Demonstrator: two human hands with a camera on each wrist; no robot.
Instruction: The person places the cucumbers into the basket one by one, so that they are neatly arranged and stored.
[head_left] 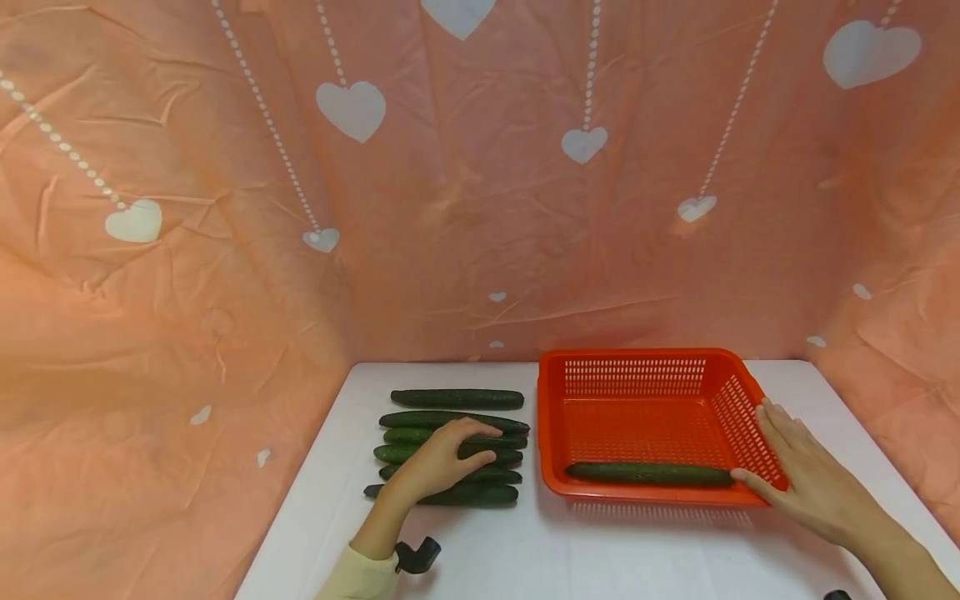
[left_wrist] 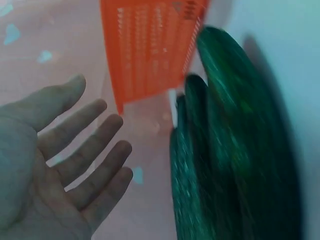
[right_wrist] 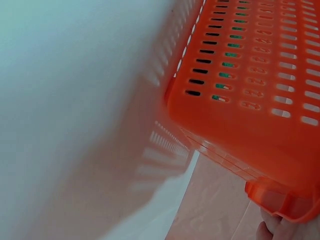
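Several dark green cucumbers [head_left: 457,399] lie side by side at the left of the white table. Above the middle of that row hovers my left hand [head_left: 442,458], thumb and fingers spread with nothing between them. In the left wrist view, the left palm [left_wrist: 45,180] shows bare beside the cucumbers [left_wrist: 240,135]. To the right stands a red plastic basket [head_left: 551,425] with slotted walls. One cucumber [head_left: 648,474] lies inside it along the near wall. My right hand [head_left: 813,483] rests on the basket's right rim, fingers extended, thumb at the near corner.
The white table [head_left: 615,558] carries everything. A pink-orange cloth with white hearts [head_left: 351,111] hangs behind and at both sides. A black strap piece [head_left: 417,556] sits at the left wrist. In the right wrist view, the basket wall [right_wrist: 225,120] casts a shadow on the table.
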